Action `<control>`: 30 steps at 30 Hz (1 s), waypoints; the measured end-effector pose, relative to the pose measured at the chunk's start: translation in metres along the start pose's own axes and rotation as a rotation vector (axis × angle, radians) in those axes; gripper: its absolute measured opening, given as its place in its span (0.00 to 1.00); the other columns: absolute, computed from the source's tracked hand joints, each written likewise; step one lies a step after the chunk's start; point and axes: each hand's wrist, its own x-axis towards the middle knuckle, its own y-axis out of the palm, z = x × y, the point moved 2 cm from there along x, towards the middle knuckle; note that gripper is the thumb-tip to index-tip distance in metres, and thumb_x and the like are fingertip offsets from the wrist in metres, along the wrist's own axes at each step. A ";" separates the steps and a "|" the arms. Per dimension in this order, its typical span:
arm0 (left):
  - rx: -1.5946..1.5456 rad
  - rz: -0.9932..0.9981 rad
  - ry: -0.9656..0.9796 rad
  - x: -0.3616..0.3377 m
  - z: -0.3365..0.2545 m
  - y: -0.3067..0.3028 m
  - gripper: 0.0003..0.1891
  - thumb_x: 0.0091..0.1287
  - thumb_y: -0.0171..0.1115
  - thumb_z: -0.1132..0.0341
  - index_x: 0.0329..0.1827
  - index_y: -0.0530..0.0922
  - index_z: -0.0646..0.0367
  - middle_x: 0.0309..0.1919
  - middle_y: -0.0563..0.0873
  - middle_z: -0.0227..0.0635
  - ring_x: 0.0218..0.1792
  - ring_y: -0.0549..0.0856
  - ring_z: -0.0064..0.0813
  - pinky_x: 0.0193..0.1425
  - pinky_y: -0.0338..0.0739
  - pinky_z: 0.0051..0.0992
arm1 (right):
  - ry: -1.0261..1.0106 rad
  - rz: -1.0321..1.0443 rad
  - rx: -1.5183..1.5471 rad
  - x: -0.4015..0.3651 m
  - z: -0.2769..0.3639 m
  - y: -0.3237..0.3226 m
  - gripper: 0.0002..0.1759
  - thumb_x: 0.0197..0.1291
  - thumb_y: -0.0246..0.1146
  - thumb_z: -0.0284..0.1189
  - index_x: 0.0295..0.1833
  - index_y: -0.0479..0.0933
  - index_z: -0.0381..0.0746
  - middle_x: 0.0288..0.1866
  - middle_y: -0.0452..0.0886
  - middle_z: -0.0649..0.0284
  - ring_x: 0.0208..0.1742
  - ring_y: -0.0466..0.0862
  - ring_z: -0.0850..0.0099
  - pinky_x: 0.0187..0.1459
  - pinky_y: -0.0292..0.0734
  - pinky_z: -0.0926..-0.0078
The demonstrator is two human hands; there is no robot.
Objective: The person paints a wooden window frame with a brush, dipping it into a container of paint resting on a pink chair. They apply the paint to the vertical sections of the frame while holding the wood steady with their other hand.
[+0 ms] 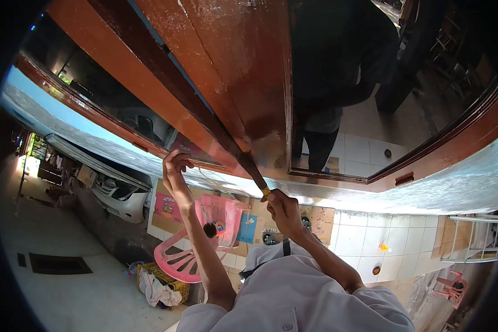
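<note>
My right hand (285, 211) is closed around a narrow tool with a yellow part (266, 193). The tool meets the lower end of a dark brown wooden strip (205, 113), and its far end is hard to tell from the wood. The strip runs up between orange-brown wooden panels (221, 61). My left hand (177, 169) is raised beside the lower frame edge, its fingers loosely bent and apart, with nothing visible in them.
A dark glass pane (343, 94) stands at the right. Below are a pink plastic chair (227, 216) with things on it, cardboard (321, 218) on the tiles, a yellow crate (174, 285) with cloth, and a metal rack (476, 238). A white car (119, 199) is at the left.
</note>
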 end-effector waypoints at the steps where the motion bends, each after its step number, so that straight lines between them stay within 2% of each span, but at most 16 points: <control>1: 0.000 -0.005 -0.004 -0.001 0.001 0.001 0.29 0.80 0.43 0.44 0.59 0.77 0.64 0.39 0.86 0.38 0.35 0.78 0.23 0.45 0.66 0.25 | -0.011 0.011 0.028 0.004 0.006 0.002 0.22 0.81 0.47 0.41 0.42 0.76 0.35 0.19 0.60 0.75 0.18 0.56 0.87 0.21 0.52 0.83; 2: -0.001 -0.008 -0.007 0.000 0.001 0.002 0.29 0.80 0.43 0.44 0.58 0.77 0.65 0.39 0.86 0.38 0.34 0.79 0.23 0.43 0.66 0.25 | -0.023 0.020 0.055 0.009 0.010 0.005 0.22 0.81 0.47 0.42 0.42 0.76 0.35 0.19 0.60 0.75 0.18 0.56 0.86 0.21 0.52 0.83; 6: -0.024 -0.001 -0.003 0.002 0.004 0.006 0.27 0.81 0.44 0.47 0.57 0.78 0.66 0.37 0.86 0.37 0.32 0.79 0.22 0.42 0.67 0.25 | 0.141 0.054 0.163 0.027 0.000 0.015 0.23 0.81 0.47 0.44 0.43 0.75 0.35 0.21 0.61 0.75 0.19 0.58 0.87 0.22 0.53 0.85; 10: 0.026 -0.034 -0.011 0.002 -0.003 0.010 0.22 0.80 0.49 0.53 0.54 0.80 0.65 0.32 0.83 0.33 0.32 0.78 0.20 0.42 0.67 0.24 | 0.159 0.048 0.124 0.013 -0.025 0.009 0.21 0.80 0.48 0.42 0.43 0.75 0.36 0.21 0.61 0.75 0.19 0.58 0.88 0.22 0.53 0.84; 13: 0.033 -0.013 -0.003 0.004 0.005 0.005 0.22 0.80 0.49 0.52 0.54 0.80 0.65 0.30 0.80 0.31 0.31 0.76 0.20 0.41 0.67 0.24 | 0.124 0.029 -0.022 -0.001 -0.041 -0.001 0.20 0.80 0.49 0.42 0.44 0.76 0.36 0.20 0.62 0.75 0.19 0.57 0.87 0.22 0.53 0.84; 20: -0.004 -0.006 -0.003 0.006 -0.002 0.012 0.22 0.79 0.49 0.52 0.53 0.81 0.65 0.30 0.78 0.30 0.31 0.74 0.20 0.41 0.68 0.25 | 0.073 0.065 0.103 0.014 0.036 0.003 0.22 0.80 0.46 0.42 0.45 0.77 0.35 0.19 0.63 0.73 0.18 0.59 0.87 0.22 0.54 0.83; 24: -0.014 0.001 0.006 0.008 -0.002 0.012 0.22 0.79 0.50 0.52 0.53 0.81 0.65 0.30 0.78 0.30 0.32 0.73 0.20 0.41 0.68 0.25 | -0.074 0.068 0.060 0.026 0.089 0.016 0.22 0.81 0.46 0.40 0.46 0.78 0.34 0.17 0.62 0.72 0.18 0.59 0.86 0.22 0.56 0.81; 28: -0.005 -0.006 0.001 0.005 -0.006 0.013 0.22 0.79 0.50 0.51 0.53 0.81 0.65 0.30 0.78 0.29 0.32 0.73 0.20 0.42 0.67 0.25 | -0.090 0.012 -0.043 0.043 0.109 0.026 0.15 0.77 0.53 0.33 0.46 0.78 0.33 0.19 0.72 0.60 0.20 0.73 0.72 0.27 0.69 0.70; 30: -0.006 -0.008 0.007 0.005 -0.006 0.014 0.23 0.79 0.50 0.51 0.53 0.81 0.65 0.30 0.78 0.29 0.32 0.74 0.20 0.42 0.67 0.25 | -0.116 -0.014 -0.084 0.044 0.113 0.027 0.14 0.77 0.53 0.33 0.46 0.78 0.32 0.22 0.75 0.57 0.22 0.77 0.69 0.28 0.71 0.69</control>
